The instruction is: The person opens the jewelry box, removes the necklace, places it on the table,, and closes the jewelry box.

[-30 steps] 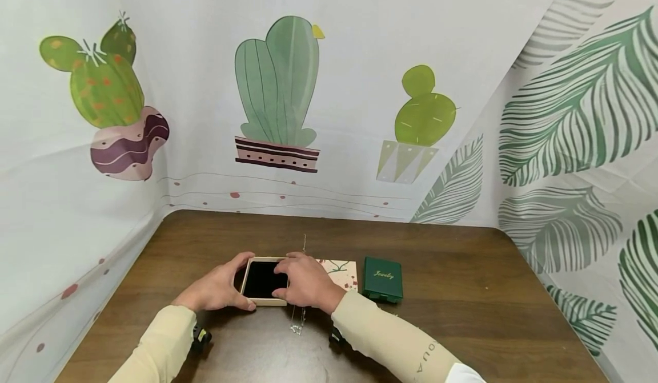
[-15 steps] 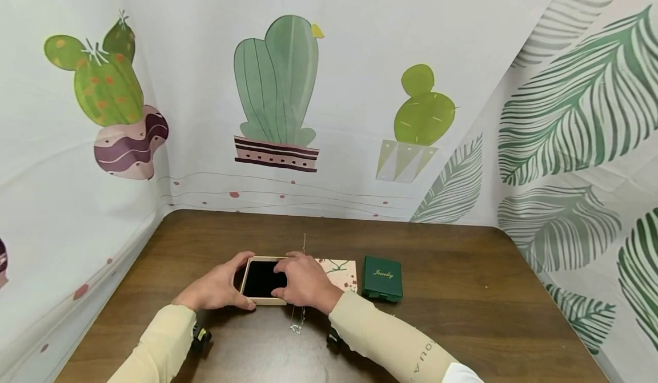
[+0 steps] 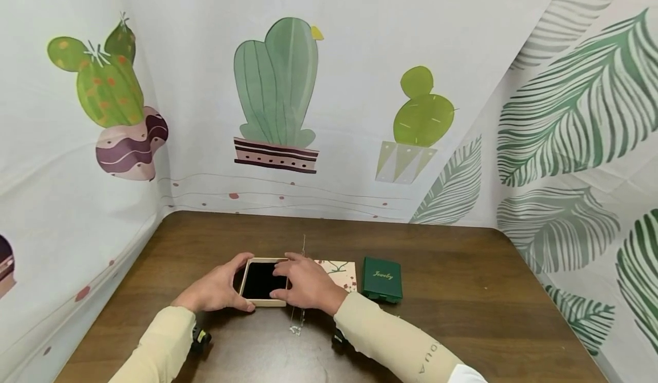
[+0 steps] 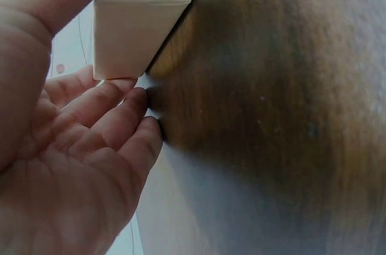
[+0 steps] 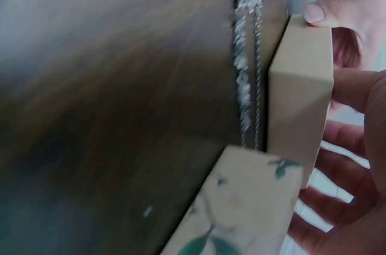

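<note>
A small cream jewelry box [image 3: 269, 302] with a black pad [image 3: 259, 281] inside lies open side up on the table. My left hand [image 3: 218, 286] holds it from the left, thumb at the front corner and fingers at the back corner. My right hand [image 3: 311, 283] reaches over its right side. Its index finger and thumb touch the black pad, and another fingertip is at the back edge. Partly under my right hand, a silver necklace [image 5: 244, 74] lies stretched beside the box. A cream lid with a floral print [image 5: 253, 201] sits right of the necklace.
A green box lettered "Jewelry" [image 3: 382, 278] lies right of the floral lid. The brown wooden table [image 3: 462, 303] ends at the back against a white cloth printed with cacti [image 3: 277, 86] and leaves. A black wrist camera [image 3: 201, 337] sits under my left cuff.
</note>
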Demonstrator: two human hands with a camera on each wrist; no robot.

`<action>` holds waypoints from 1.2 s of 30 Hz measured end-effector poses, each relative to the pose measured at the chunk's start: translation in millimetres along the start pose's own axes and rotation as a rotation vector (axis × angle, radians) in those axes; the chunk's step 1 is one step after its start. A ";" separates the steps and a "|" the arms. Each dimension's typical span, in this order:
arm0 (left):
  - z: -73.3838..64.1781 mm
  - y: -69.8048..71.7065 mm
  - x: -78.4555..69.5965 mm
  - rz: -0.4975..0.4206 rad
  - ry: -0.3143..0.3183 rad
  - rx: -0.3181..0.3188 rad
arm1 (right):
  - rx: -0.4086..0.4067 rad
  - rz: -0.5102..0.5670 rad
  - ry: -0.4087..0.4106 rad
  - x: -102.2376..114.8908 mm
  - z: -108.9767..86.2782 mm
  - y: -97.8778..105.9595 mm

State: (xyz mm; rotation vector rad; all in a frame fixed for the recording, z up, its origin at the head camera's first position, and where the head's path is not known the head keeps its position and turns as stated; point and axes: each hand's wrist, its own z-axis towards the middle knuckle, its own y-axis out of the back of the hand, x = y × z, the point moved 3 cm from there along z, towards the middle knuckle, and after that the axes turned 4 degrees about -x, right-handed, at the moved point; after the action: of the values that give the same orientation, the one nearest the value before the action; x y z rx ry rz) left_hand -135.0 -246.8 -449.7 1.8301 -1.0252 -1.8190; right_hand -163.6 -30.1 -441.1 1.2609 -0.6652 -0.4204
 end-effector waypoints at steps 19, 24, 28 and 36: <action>-3.7 -0.7 -0.4 0.033 -0.022 -0.034 | 0.109 -0.070 0.028 -38.5 -38.4 29.0; -4.0 0.1 -0.7 0.042 -0.032 -0.036 | 0.171 -0.122 -0.018 -50.8 -49.8 36.9; -4.4 0.5 -0.1 0.053 -0.029 -0.039 | 0.216 -0.139 -0.037 -57.6 -56.3 40.0; -4.3 -0.7 -0.5 0.043 -0.035 -0.041 | 0.290 -0.169 -0.074 -69.8 -67.1 44.8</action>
State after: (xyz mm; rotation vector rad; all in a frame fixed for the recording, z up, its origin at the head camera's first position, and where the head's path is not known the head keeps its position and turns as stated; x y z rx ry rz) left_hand -130.6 -246.9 -449.4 1.7443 -1.0242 -1.8397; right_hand -173.8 74.7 -424.4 1.5898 -0.7014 -0.5252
